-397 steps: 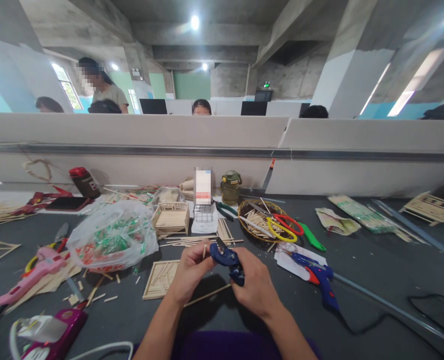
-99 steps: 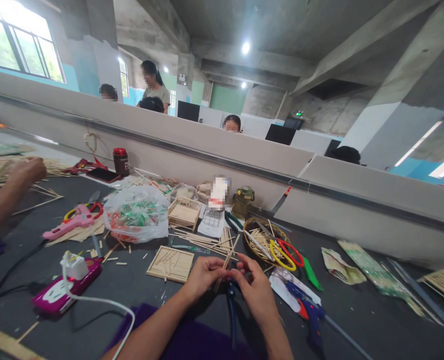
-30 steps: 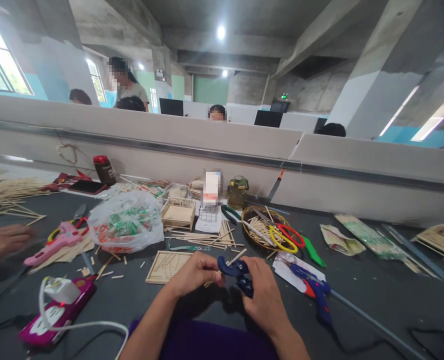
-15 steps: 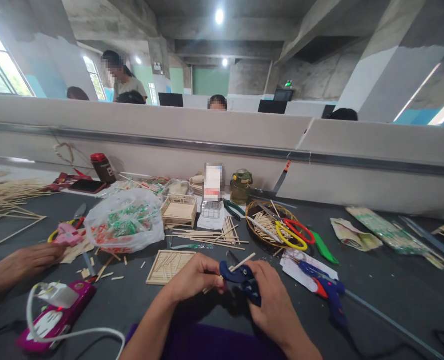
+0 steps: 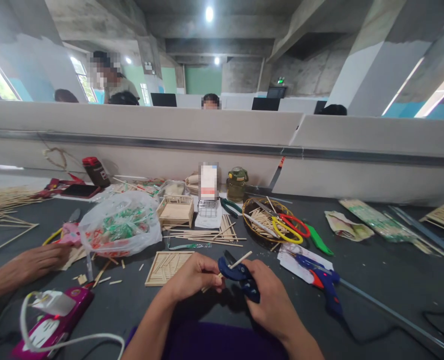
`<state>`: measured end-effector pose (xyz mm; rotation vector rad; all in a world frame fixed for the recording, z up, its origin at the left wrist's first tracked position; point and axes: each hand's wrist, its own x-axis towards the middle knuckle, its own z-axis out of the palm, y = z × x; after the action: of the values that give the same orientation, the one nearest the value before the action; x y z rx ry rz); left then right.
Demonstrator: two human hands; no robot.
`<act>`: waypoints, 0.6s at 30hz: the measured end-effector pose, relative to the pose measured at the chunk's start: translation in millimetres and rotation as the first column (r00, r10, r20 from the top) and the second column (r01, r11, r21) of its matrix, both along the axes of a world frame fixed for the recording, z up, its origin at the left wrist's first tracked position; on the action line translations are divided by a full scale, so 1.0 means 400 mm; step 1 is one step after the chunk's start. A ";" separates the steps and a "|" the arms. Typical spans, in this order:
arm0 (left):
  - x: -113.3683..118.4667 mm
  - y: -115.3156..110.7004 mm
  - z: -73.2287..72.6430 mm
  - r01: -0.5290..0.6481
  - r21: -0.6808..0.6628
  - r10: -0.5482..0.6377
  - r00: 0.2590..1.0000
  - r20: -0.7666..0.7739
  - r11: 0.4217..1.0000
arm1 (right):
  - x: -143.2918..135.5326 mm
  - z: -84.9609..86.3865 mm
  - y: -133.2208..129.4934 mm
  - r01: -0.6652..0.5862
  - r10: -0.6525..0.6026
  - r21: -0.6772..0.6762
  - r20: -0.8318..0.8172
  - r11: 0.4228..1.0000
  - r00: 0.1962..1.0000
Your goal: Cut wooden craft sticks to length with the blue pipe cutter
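Observation:
My left hand [image 5: 195, 274] pinches a thin wooden stick [image 5: 241, 259] that slants up to the right through the jaws of a blue cutter [image 5: 234, 271]. Wrapped round the cutter's handles is my right hand [image 5: 269, 287]. Just behind my left hand lies a small wooden tray [image 5: 151, 280] with short sticks in it. Loose sticks [image 5: 207, 236] are spread farther back, near a small wooden box-like piece [image 5: 176, 210].
A co-worker's hand [image 5: 44, 262] is at the left, by a plastic bag [image 5: 120, 225] and a magenta power strip [image 5: 75, 305]. A basket [image 5: 247, 225] with sticks and scissors, and a blue glue gun [image 5: 329, 285], stand right of centre.
The whole view has shifted slightly, so the table things appear a little farther left. My hands keep the same hold on the stick and the cutter.

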<state>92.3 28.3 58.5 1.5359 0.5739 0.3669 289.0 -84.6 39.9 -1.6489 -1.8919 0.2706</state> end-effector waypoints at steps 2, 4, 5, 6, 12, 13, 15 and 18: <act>-0.002 0.001 0.004 0.010 -0.003 -0.010 1.000 0.002 1.000 | 0.000 0.004 -0.001 -0.010 0.010 0.003 -0.005 1.000 1.000; -0.003 0.002 0.006 0.017 0.009 -0.017 1.000 -0.002 1.000 | -0.001 0.011 -0.001 -0.022 0.022 0.009 -0.024 1.000 0.999; -0.004 0.002 0.006 0.020 0.018 -0.020 1.000 -0.007 1.000 | -0.002 0.015 -0.002 -0.026 0.026 0.009 -0.036 1.000 0.999; -0.004 0.002 0.007 0.022 0.026 -0.022 1.000 -0.013 0.999 | -0.003 0.019 -0.002 -0.029 0.029 0.010 -0.047 1.000 0.998; -0.006 0.002 0.008 0.028 0.042 -0.026 0.999 -0.038 0.999 | -0.002 0.020 -0.001 -0.035 0.035 0.005 -0.078 0.999 0.996; -0.006 0.003 0.006 0.027 0.045 -0.025 0.999 -0.046 0.999 | -0.001 0.017 0.000 -0.041 0.042 0.011 -0.084 0.999 0.996; -0.005 0.004 0.002 0.021 0.048 -0.018 0.998 -0.059 0.999 | -0.001 0.011 0.001 -0.054 0.056 0.022 -0.105 0.998 0.993; -0.005 0.006 -0.003 0.019 0.040 -0.017 0.998 -0.059 0.999 | -0.002 0.005 0.004 -0.056 0.058 0.015 -0.142 0.998 0.988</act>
<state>90.3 30.7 57.3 1.5938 0.6012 0.3222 288.3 -83.0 42.0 -1.5282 -1.8317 0.3909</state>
